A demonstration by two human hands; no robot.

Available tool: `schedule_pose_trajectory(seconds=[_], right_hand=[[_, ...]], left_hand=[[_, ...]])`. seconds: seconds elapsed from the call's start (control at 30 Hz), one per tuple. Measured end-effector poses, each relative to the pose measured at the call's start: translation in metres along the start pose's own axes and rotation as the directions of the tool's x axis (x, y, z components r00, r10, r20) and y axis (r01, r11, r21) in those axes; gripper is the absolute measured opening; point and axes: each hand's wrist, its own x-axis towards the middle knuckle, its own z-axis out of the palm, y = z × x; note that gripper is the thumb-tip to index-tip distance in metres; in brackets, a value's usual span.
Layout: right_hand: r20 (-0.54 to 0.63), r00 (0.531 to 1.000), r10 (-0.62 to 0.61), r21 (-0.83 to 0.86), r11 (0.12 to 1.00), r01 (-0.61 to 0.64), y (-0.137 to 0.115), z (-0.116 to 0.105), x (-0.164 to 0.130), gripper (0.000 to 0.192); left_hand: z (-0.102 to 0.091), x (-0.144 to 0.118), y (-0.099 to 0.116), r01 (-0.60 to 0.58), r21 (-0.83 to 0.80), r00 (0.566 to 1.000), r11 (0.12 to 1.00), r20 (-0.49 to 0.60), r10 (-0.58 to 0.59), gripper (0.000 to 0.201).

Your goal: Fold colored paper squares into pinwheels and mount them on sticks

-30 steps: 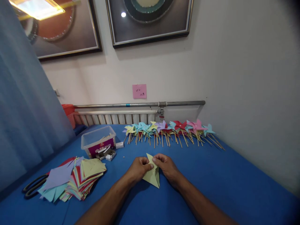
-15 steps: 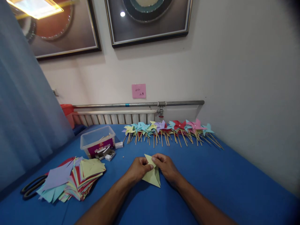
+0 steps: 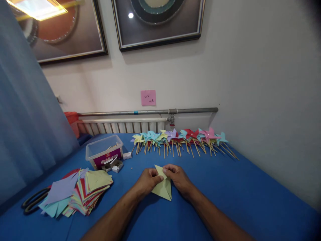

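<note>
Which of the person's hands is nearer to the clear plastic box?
Left. The left hand lies right of and nearer than the clear plastic box; the right hand lies farther right.

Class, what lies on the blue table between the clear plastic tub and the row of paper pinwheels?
In the head view, a small white box lies between the tub and the pinwheels.

Single head-worn view, looking forward and down across blue counter (image 3: pixel 238 190) toward wall. Both forearms enter from lower centre, close to lens. Framed pictures (image 3: pixel 157 23) fill upper left.
</note>
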Motion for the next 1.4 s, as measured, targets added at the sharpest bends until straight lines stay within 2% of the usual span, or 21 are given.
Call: schedule_pose_trajectory(seconds=[0.13, 0.57, 0.83, 0.93, 1.0, 1.07, 1.13, 1.23, 1.4], right_hand=[[0.022, 1.0, 0.003, 0.005, 1.0, -0.004, -0.003, 0.001, -0.003, 0.035], [0.008, 1.0, -0.003, 0.027, 1.0, 0.002, -0.005, 0.001, -0.002, 0.031], [0.002, 0.999, -0.04, -0.017, 0.999, 0.04, -0.005, 0.0, -0.001, 0.028], [-0.119, 0.99, -0.07, -0.015, 0.998, 0.069, -0.002, 0.0, 0.002, 0.039], [-0.198, 0.979, -0.048, 0.046, 0.997, 0.058, 0.003, 0.002, 0.004, 0.051], [-0.194, 0.981, 0.015, 0.151, 0.988, 0.014, 0.008, 0.006, 0.004, 0.061], [-0.142, 0.988, 0.06, 0.216, 0.976, -0.029, 0.014, 0.011, 0.003, 0.068], [-0.122, 0.991, 0.055, 0.156, 0.987, -0.036, 0.018, 0.017, 0.001, 0.071], [-0.19, 0.982, 0.015, 0.02, 1.0, -0.011, 0.016, 0.02, -0.001, 0.06]], left_hand=[[0.001, -0.001, 0.001, -0.008, -0.002, 1.0, 1.0, 0.018, 0.008, 0.032], [0.001, -0.003, 0.005, 0.006, -0.006, 1.0, 1.0, -0.019, -0.006, 0.037], [0.004, 0.002, -0.002, -0.022, -0.043, 0.998, 0.999, -0.055, 0.02, 0.038], [0.003, 0.004, -0.003, -0.038, -0.069, 0.993, 0.997, -0.116, 0.029, 0.038], [0.002, 0.006, -0.002, -0.034, -0.102, 0.986, 0.994, -0.166, 0.016, 0.037], [0.0, 0.006, 0.0, -0.023, -0.154, 0.979, 0.988, -0.203, -0.009, 0.037], [-0.001, 0.005, 0.002, -0.021, -0.202, 0.975, 0.979, -0.222, -0.025, 0.038], [0.001, 0.003, 0.004, -0.021, -0.235, 0.974, 0.972, -0.223, -0.033, 0.038], [0.004, 0.0, 0.007, -0.02, -0.233, 0.973, 0.972, -0.229, -0.035, 0.037]])
